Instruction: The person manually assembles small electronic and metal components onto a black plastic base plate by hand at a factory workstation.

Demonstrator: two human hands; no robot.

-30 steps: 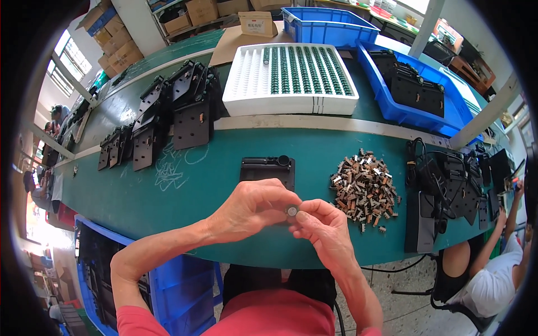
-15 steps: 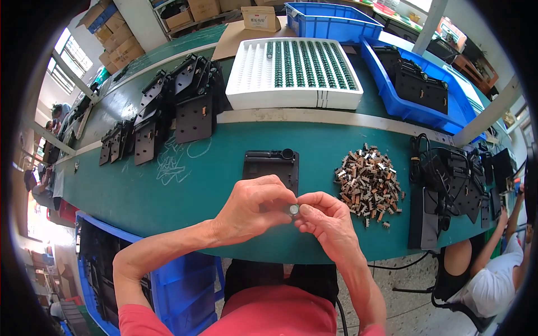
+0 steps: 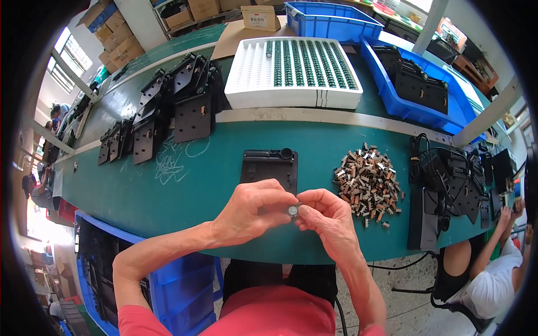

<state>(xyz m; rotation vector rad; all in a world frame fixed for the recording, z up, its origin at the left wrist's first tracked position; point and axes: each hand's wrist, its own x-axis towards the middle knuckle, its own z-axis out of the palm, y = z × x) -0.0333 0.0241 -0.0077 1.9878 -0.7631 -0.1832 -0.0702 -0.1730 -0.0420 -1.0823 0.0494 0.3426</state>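
My left hand and my right hand meet over the near part of the bench. Between their thumbs and fingertips they pinch a small round part with a pale silvery end turned up; the fingers hide the rest of it. Just beyond my hands lies a flat black plastic housing with a round opening at its far right corner, its near edge partly covered by my left hand. A heap of small metal-and-brown slide switches is to the right of my right hand.
Farther back stands a white foam tray with rows of green cylindrical parts. Black housings are stacked at left, a blue bin holds more at right. A black device with cables is at the right; a co-worker sits beyond.
The round part has tilted slightly in my fingertips and sits a touch lower. My hands otherwise keep their place. At the far right, the co-worker's hands have moved.
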